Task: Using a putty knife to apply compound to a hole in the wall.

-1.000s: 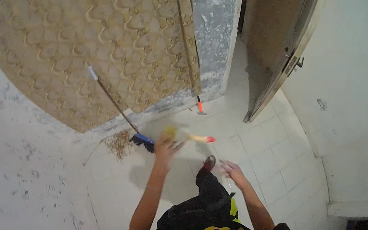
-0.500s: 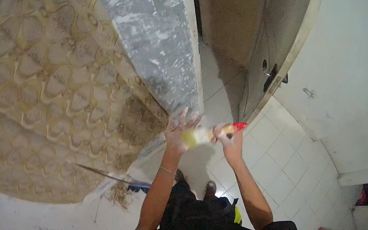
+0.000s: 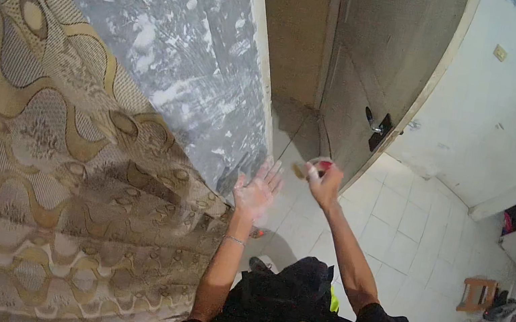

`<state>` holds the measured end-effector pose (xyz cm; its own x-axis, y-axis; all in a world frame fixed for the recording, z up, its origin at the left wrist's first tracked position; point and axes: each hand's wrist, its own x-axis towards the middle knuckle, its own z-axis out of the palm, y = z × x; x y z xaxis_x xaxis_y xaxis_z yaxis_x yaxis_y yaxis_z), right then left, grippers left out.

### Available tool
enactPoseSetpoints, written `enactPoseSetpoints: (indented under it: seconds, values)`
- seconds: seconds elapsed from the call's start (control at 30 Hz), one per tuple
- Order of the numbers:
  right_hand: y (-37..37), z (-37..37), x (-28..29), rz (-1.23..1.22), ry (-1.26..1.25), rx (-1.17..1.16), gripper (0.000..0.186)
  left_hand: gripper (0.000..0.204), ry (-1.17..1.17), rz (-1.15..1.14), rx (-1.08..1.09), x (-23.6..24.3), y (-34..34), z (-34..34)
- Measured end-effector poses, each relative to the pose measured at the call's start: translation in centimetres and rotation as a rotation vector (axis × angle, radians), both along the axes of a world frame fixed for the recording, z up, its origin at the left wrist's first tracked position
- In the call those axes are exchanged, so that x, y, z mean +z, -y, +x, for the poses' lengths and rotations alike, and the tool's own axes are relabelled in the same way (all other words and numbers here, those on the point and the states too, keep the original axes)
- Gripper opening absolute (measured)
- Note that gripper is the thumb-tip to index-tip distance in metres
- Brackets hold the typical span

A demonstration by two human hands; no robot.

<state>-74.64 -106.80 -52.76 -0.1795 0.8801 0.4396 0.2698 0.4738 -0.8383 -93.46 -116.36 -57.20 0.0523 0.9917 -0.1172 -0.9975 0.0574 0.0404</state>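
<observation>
My left hand is held up with its fingers spread, white dust coating the palm and fingers. It holds nothing and is near the lower corner of a grey wall panel with scattered white patches. To its right, my right hand is closed around a paintbrush with red on its handle. Motion smears the brush, so its bristle end is hard to make out. A gap separates the brush from my left hand.
Patterned brown and gold fabric covers the left side. Ahead stands an open door with a dark handle. Pale floor tiles spread to the right, with a small wooden stool farther off.
The brush has come away from my left palm, and its red part has turned inward. My left hand's fingers have spread. The view has shifted, bringing the fabric and grey panel closer.
</observation>
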Motion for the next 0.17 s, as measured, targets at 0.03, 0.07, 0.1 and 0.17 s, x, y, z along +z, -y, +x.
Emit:
enactPoseSetpoints:
  seconds: [0.03, 0.07, 0.1, 0.17]
  values:
    - [-0.2, -0.2, -0.1, -0.188, -0.065, -0.038, 0.025, 0.087, 0.003, 0.007, -0.012, -0.2, -0.4, -0.8]
    - [-0.3, -0.9, -0.1, -0.170, -0.065, -0.042, 0.025, 0.088, -0.057, 0.014, 0.017, -0.1, -1.1, -1.6]
    - [1.1, -1.8, -0.7, -0.164, -0.142, 0.099, 0.023, 0.090, -0.128, -0.044, 0.053, -0.2, -1.3, -2.2]
    - [3.7, -3.1, -2.0, -0.170, -0.218, 0.229, 0.022, 0.091, 0.075, -0.034, 0.039, -0.6, -2.2, -3.1]
